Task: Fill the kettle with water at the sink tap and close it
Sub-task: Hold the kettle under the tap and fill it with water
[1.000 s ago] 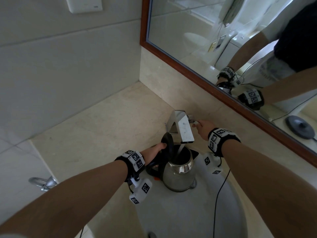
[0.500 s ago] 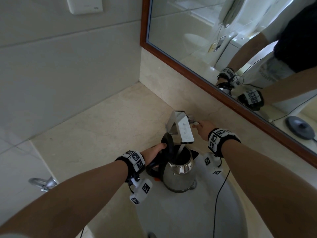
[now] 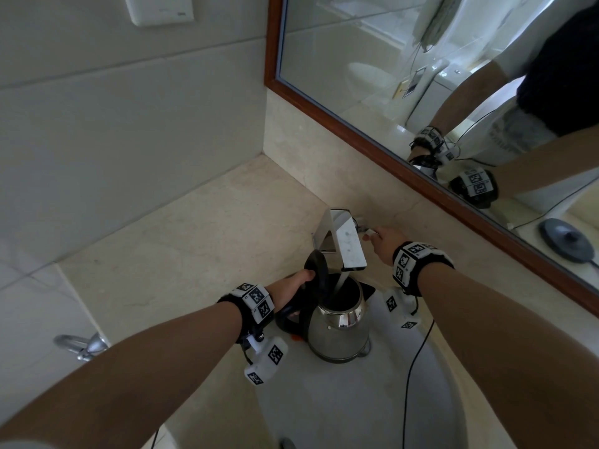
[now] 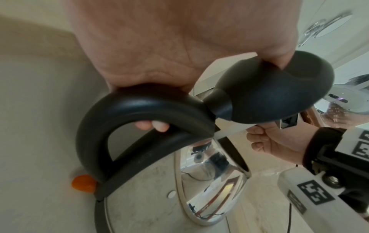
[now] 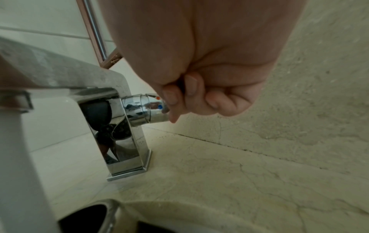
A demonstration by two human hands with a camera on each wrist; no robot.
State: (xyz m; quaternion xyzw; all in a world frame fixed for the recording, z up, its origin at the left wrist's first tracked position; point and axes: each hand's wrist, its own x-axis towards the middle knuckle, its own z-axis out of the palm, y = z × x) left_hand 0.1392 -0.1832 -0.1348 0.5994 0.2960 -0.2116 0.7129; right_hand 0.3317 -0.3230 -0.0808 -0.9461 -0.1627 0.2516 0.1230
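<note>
While water runs into the open kettle [image 3: 337, 322] standing in the sink basin [image 3: 356, 400], left hand [image 3: 291, 288] should keep its curl round the black handle [image 4: 127, 110], thumb holding the lid [image 4: 265, 91] back, mouth under the tap spout [image 3: 348, 246]. Right hand [image 3: 384, 244] pinches the tap lever [image 5: 147, 108]; ease it off before overflow. Only the right wrist view shows that pinch; fill level hidden everywhere.

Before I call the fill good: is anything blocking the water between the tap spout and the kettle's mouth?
Nothing visible. The black lid is tipped back under the left hand, and water falls from the chrome tap into the steel kettle.
</note>
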